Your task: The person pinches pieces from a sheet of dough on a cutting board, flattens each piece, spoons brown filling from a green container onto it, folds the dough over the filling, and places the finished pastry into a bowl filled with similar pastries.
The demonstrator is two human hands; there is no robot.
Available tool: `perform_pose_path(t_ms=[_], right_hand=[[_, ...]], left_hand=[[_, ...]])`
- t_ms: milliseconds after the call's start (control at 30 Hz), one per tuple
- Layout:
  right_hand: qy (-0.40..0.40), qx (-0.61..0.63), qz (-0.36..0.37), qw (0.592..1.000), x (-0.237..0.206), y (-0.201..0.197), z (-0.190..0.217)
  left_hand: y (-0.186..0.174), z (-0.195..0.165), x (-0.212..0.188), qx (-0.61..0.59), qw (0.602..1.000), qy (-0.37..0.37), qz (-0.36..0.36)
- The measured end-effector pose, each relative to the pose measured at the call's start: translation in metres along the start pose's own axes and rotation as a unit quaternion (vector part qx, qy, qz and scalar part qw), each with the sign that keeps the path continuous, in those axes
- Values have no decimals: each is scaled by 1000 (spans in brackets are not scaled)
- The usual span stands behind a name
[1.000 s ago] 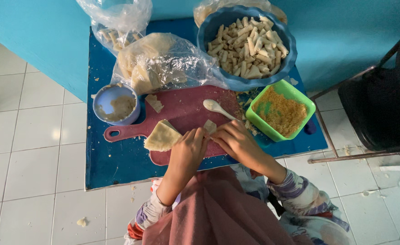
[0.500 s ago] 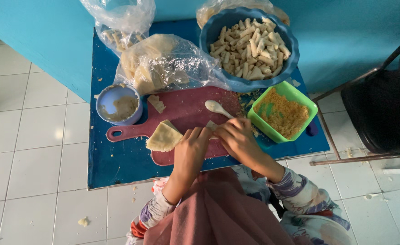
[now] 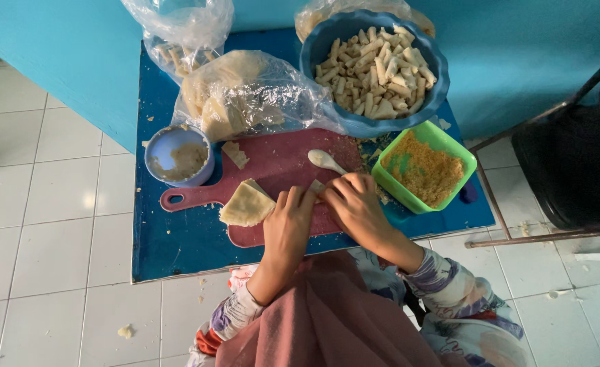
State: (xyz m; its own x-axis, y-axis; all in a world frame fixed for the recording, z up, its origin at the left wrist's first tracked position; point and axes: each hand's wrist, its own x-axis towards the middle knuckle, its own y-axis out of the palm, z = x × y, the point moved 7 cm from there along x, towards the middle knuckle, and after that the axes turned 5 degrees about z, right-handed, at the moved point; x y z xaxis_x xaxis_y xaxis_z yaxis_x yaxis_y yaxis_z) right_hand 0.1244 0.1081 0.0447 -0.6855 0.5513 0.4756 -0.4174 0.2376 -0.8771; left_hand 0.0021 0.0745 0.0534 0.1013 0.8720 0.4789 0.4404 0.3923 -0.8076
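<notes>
Overhead view of a small blue table [image 3: 177, 251] set against a teal wall, with a person seated at its near edge. A dark red cutting board [image 3: 272, 170] lies across the middle of the table, its handle pointing toward the left edge. Both hands meet over the near right part of the board: the left hand [image 3: 287, 228] and the right hand [image 3: 355, 207] have their fingertips pressed together on a small pale piece of wrapper [image 3: 317, 187], pinching it between them; how much of the piece is folded cannot be told. Just left of the left hand, a folded stack of pale wrappers [image 3: 247, 204] rests on the board. A white spoon [image 3: 323, 160] lies on the board just beyond the hands. At the right edge stands a green square container of orange crumbs [image 3: 425, 166]. At the far right corner, a blue bowl [image 3: 371, 68] holds many finished rolls. A small light-blue bowl of paste [image 3: 177, 155] sits near the left edge, beside the board's handle. Clear plastic bags [image 3: 252, 95] of wrappers occupy the far left part.
</notes>
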Motion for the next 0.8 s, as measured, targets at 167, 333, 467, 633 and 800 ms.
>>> perform_pose_path(t_ms=[167,333,467,633,800], right_hand=[[-8,-52,-4,999,-4,5,3],[25,-98,30,994,-21,6,25],[52,-122,63,989,-18,11,28],[37,-140,77,986,7,23,10],[-10,-206,56,977,28,24,6]], left_hand=[[2,3,-2,-33,999,-35,-8],[4,5,-2,-24,998,-52,5],[2,7,-2,-46,992,-109,46],[-45,7,-4,-51,995,-77,-49],[-84,36,-9,-24,991,-125,-38]])
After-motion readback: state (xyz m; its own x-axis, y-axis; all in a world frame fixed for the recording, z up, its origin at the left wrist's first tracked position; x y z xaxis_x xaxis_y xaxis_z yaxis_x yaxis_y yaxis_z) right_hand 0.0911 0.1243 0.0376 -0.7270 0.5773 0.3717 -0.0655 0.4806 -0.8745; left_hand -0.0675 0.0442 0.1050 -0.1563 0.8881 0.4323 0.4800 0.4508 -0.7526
